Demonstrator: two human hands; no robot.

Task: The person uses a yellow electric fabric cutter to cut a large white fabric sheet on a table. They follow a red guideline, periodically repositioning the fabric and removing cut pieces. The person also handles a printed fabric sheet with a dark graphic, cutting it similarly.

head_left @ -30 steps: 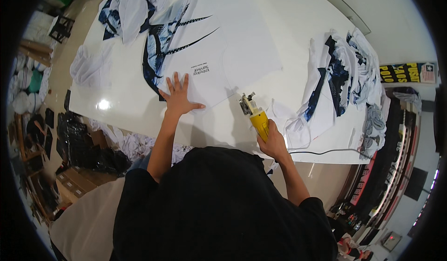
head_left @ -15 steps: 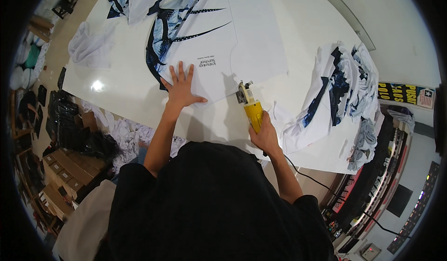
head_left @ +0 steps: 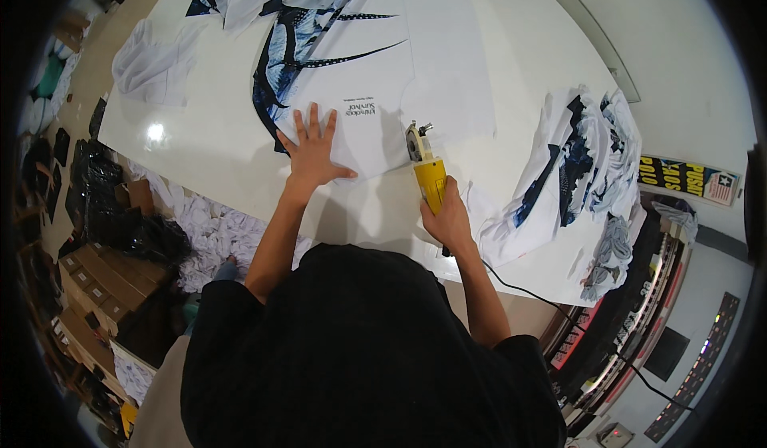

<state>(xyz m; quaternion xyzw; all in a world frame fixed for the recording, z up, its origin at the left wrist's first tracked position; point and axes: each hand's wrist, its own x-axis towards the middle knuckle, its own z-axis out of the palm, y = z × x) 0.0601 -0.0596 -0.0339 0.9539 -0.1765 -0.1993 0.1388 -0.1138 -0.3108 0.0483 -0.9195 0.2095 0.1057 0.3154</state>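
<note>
My left hand (head_left: pixel 314 154) lies flat with fingers spread on a white fabric panel (head_left: pixel 371 80). A blue and black printed pattern (head_left: pixel 281 56) runs along the panel's left side, with thin dark spikes reaching right and small dark lettering below them. My right hand (head_left: pixel 447 218) is wrapped round the yellow body of an electric rotary fabric cutter (head_left: pixel 430 183). The cutter's round blade head (head_left: pixel 415 143) stands at the panel's lower right edge, pointing away from me. From the cutter's rear, a black cord (head_left: pixel 527 291) trails off to the right.
White table (head_left: pixel 216 148) carries loose white cloth (head_left: pixel 152 68) at left and more printed fabric at the far left. Cut printed pieces (head_left: pixel 571 160) and grey scraps (head_left: pixel 611 256) pile at right. Beside the table's left edge lie scraps (head_left: pixel 216 236), black plastic bags (head_left: pixel 120 216) and cardboard boxes (head_left: pixel 112 284).
The cutter has moved slightly farther up along the panel's right edge and its body stands straighter. My left hand stays in place on the fabric. The whole view has turned a little.
</note>
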